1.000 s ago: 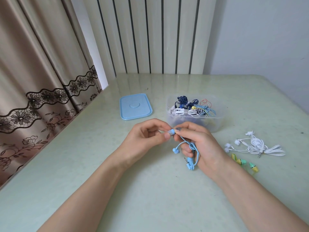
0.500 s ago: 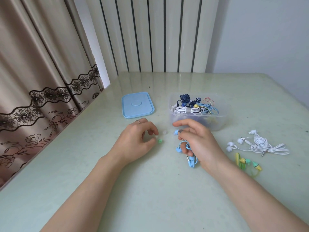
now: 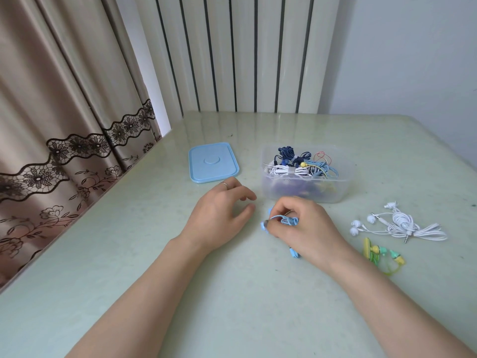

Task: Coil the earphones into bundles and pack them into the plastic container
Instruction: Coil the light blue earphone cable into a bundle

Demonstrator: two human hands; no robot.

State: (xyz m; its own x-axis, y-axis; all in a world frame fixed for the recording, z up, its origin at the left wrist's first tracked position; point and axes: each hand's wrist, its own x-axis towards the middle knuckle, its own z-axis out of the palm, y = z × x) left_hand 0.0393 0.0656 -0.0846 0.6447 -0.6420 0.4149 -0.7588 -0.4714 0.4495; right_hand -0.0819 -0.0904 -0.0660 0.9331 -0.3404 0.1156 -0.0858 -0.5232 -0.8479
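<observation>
several bundles already in plastic container (image 3: 305,187). right hand (image 3: 307,228) grip clamped on light-blue earphones (image 3: 289,220), coiled, just above desk. left hand (image 3: 219,215) loose, empty. white earphones (image 3: 400,223) & green-yellow earphones (image 3: 379,254) left.

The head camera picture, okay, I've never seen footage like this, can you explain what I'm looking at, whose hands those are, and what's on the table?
No machine here: a person wears a camera on the head, looking forward and down at their own two bare hands. The left hand rests open on the pale table, holding nothing. The right hand grips a light blue earphone bundle. Behind the hands stands a clear plastic container already holding coiled earphones, with its blue lid lying flat to its left. To the right lie white earphones and a yellow-green pair, not yet packed.
</observation>
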